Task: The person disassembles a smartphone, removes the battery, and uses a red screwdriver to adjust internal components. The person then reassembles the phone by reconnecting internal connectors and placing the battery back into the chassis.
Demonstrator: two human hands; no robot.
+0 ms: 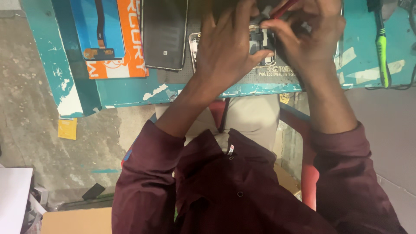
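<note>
Opened phone (262, 43), its back off and its inner parts showing, lies on a grey work mat (277, 74) at the twelve o'clock edge of the view, mostly covered by both hands; going from the left, at ten o'clock an orange and blue parts box (113, 39) rests on the teal table (130, 93), with a dark phone back panel (164, 34) just beside it at eleven o'clock; next the left hand (225, 52) lies over the phone's left half, fingers spread and pressed down on it, thumb stretched toward the middle; the right hand (307, 39) sits at one o'clock, fingers curled tight round a thin red tool (284, 8) whose tip I cannot see; at two o'clock a green-handled screwdriver (382, 52) lies well apart on the table; at six o'clock, maroon shirt sleeves (147, 182).
</note>
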